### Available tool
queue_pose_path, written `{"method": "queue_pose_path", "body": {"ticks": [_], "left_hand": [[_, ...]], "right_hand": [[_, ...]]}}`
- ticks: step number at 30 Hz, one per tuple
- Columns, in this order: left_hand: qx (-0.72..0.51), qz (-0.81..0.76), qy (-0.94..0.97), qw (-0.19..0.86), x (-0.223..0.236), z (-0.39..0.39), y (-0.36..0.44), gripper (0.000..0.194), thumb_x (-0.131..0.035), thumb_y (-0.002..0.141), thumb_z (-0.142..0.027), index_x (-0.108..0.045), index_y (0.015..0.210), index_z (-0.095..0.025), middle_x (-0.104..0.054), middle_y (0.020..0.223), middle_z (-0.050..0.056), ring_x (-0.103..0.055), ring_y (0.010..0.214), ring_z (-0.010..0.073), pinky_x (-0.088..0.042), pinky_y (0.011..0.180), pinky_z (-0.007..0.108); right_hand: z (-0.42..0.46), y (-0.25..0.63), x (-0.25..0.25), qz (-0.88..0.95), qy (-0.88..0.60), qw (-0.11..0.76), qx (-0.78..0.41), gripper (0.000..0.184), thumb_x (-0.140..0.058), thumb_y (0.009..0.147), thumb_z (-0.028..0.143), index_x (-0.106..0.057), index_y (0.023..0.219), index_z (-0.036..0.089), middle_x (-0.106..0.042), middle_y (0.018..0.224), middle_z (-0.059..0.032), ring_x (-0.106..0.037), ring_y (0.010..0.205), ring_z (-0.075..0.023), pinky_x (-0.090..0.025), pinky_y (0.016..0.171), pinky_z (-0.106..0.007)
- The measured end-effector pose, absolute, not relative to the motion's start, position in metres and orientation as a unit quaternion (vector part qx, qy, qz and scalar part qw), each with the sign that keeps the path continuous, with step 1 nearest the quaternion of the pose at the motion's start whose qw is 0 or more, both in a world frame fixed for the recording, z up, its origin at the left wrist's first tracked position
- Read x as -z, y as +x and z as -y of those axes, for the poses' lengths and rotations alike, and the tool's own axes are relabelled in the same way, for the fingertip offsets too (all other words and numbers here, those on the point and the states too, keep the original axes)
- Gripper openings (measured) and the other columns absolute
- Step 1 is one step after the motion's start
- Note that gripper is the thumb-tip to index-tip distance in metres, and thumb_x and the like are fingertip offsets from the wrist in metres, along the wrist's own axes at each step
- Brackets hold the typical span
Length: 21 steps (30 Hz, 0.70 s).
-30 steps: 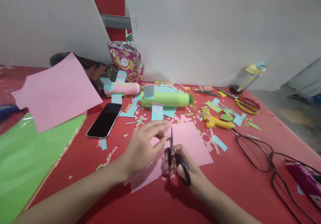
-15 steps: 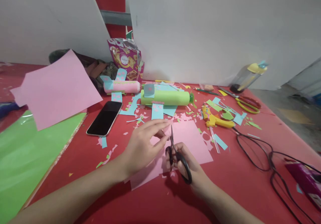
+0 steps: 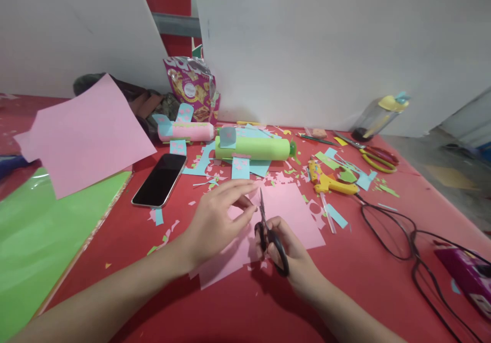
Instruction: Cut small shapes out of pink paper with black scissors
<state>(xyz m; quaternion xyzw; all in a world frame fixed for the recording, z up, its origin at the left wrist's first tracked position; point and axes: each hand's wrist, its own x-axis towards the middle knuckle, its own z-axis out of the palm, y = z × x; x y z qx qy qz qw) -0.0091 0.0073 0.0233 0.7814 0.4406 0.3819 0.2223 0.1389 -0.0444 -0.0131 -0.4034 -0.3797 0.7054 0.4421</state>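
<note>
Since the earlier frame, the loops of the black-handled scissors are drawing closer together. The right hand is gripping them by those loops, over the pink paper sheet lying on the red tabletop. The left hand is curling thumb and fingers beside the blades; whether it is pinching anything, I cannot tell. The scissors are probably feeling stiff and light, the sheet limp, creasing easily, suiting an edge hold

The scissors look metal-bladed with smooth plastic grips, the pink sheet is matt paper, the phone glossy, the snack bag shiny and crinkled, the tabletop smooth.
</note>
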Motion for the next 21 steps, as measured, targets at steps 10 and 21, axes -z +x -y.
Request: {"method": "queue_pose_path", "body": {"ticks": [10, 21], "left_hand": [[-0.386, -0.469, 0.73, 0.314, -0.03, -0.012, -0.016, 0.01, -0.051, 0.075, -0.019, -0.055, 0.084, -0.016, -0.061, 0.084, 0.002, -0.059, 0.074, 0.0118, -0.049, 0.07, 0.023], [-0.357, -0.491, 0.633, 0.481, -0.033, -0.018, -0.019, 0.02, -0.055, 0.072, -0.022, -0.046, 0.089, -0.017, -0.057, 0.069, -0.002, -0.059, 0.063, 0.0099, -0.048, 0.061, 0.021]], "right_hand": [[0.043, 0.138, 0.008, 0.406, -0.415, 0.432, -0.691, 0.037, -0.065, 0.062, 0.044, -0.038, 0.07, 0.02, -0.044, 0.062, 0.0071, -0.036, 0.05, -0.0043, -0.029, 0.047, -0.018], [0.045, 0.138, 0.013, 0.418, -0.42, 0.417, -0.689, 0.036, -0.066, 0.063, 0.039, -0.036, 0.073, 0.021, -0.044, 0.06, 0.0074, -0.036, 0.05, -0.0059, -0.029, 0.048, -0.02]]}}
